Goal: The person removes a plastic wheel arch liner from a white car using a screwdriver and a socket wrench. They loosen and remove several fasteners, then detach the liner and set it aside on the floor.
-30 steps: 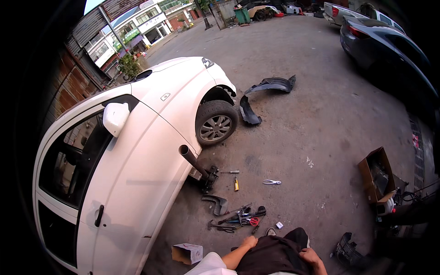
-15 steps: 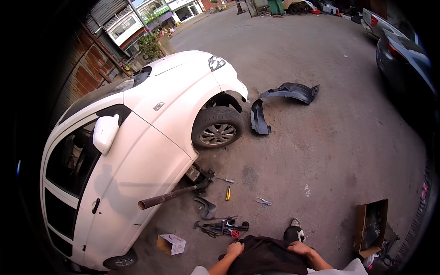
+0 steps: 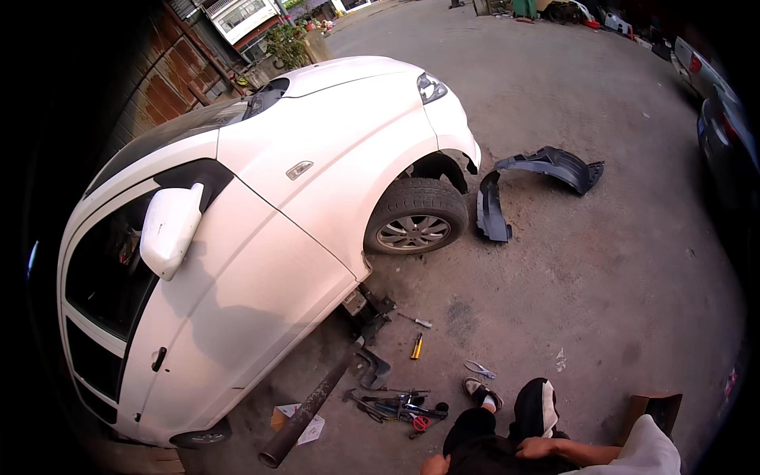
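My right hand (image 3: 537, 447) has its fingers closed on the dark fabric over my thighs. My left hand (image 3: 435, 464) is low beside that fabric, partly cut off by the lower edge. A rusty steel pipe (image 3: 307, 413) slopes from the jack (image 3: 366, 315) at the sill of the white car (image 3: 261, 261) toward the bottom left. Near my feet lie a tangle of hand tools (image 3: 396, 408), silver pliers (image 3: 480, 369), a yellow-handled tool (image 3: 416, 347), a screwdriver (image 3: 415, 321) and a curved dark plastic piece (image 3: 375, 370).
A black wheel-arch liner (image 3: 542, 166) lies beside the front wheel (image 3: 416, 198). A cardboard box (image 3: 645, 408) is at the lower right and a smaller box (image 3: 313, 427) behind the pipe. Parked vehicles (image 3: 712, 119) line the right; a rusty metal wall (image 3: 158, 83) is behind the car.
The pipe has swung from upright down toward the lower left. My view has turned and moved nearer the car, and my left hand has dropped toward the lower edge.
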A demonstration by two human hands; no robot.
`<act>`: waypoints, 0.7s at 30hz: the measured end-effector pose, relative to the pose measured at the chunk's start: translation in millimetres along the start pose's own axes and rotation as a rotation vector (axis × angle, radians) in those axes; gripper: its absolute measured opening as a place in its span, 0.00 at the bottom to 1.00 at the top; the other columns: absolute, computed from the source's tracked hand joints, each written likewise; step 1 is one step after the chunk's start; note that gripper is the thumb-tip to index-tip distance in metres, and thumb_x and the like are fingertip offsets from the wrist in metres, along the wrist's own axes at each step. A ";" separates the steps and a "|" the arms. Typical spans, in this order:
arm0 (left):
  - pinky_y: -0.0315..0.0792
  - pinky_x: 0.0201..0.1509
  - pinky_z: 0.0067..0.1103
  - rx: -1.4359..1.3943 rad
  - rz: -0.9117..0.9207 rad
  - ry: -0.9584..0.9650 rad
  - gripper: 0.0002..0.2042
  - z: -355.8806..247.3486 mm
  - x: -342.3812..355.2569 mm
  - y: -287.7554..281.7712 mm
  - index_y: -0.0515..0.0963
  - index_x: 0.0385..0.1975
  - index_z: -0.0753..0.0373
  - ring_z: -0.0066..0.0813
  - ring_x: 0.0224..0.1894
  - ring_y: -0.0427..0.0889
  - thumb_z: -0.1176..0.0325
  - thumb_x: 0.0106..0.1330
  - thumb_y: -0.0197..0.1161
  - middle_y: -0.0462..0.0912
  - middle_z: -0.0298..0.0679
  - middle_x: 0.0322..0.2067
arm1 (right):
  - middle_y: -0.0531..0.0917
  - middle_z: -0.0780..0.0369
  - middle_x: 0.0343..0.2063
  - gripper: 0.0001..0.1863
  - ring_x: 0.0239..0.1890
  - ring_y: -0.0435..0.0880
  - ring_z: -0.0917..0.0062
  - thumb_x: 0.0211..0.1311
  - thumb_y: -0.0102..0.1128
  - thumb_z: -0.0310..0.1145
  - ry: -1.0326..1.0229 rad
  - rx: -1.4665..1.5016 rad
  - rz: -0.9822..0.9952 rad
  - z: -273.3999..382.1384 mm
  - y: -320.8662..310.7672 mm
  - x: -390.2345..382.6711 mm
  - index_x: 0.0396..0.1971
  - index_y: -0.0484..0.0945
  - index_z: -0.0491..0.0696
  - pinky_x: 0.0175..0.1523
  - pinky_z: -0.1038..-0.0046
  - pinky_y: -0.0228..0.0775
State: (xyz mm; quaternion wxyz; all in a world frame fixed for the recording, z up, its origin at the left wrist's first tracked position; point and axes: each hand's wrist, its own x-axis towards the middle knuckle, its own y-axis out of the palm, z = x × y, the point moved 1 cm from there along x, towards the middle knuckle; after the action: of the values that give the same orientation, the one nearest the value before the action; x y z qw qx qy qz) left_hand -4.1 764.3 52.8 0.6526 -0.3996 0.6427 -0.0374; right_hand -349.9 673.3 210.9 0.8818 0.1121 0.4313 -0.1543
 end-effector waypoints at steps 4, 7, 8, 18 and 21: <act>0.69 0.47 0.43 -0.074 0.015 0.021 0.25 -26.3 23.5 -25.5 0.77 0.37 0.68 0.58 0.44 0.76 0.47 0.63 0.48 0.78 0.58 0.38 | 0.78 0.49 0.46 0.27 0.51 0.75 0.60 0.55 0.46 0.46 0.014 -0.032 0.098 39.9 -23.1 16.1 0.46 0.76 0.39 0.57 0.66 0.63; 0.69 0.47 0.42 -0.089 0.034 0.016 0.25 -32.1 27.3 -54.9 0.77 0.37 0.68 0.58 0.44 0.76 0.47 0.63 0.49 0.78 0.57 0.38 | 0.79 0.50 0.45 0.27 0.50 0.76 0.60 0.56 0.45 0.45 0.019 -0.061 0.114 68.9 -40.3 25.0 0.45 0.76 0.38 0.54 0.65 0.64; 0.69 0.47 0.42 -0.089 0.037 0.017 0.26 -32.1 30.8 -64.6 0.77 0.37 0.68 0.58 0.44 0.76 0.47 0.63 0.49 0.78 0.57 0.38 | 0.79 0.50 0.44 0.27 0.49 0.76 0.60 0.56 0.45 0.45 0.038 -0.034 0.132 80.9 -52.4 25.3 0.45 0.76 0.38 0.54 0.64 0.64; 0.70 0.48 0.41 -0.117 0.055 0.010 0.26 -49.5 43.1 -114.5 0.78 0.36 0.67 0.56 0.44 0.77 0.46 0.62 0.50 0.79 0.57 0.37 | 0.79 0.48 0.44 0.26 0.50 0.76 0.59 0.55 0.45 0.46 -0.039 0.000 0.048 106.5 -86.7 47.9 0.42 0.78 0.39 0.55 0.65 0.64; 0.70 0.48 0.40 -0.119 0.064 0.011 0.26 -58.8 44.9 -123.4 0.79 0.36 0.67 0.55 0.44 0.77 0.46 0.61 0.50 0.79 0.57 0.37 | 0.81 0.53 0.44 0.24 0.48 0.78 0.65 0.57 0.45 0.43 0.005 -0.013 0.076 112.5 -102.7 49.2 0.44 0.77 0.40 0.54 0.68 0.64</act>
State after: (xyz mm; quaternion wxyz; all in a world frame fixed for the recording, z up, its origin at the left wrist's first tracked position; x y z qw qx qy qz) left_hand 9.9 627.6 95.4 0.6248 -0.4169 0.6598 0.0195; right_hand -277.6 532.2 233.0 0.8866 0.1230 0.4301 -0.1178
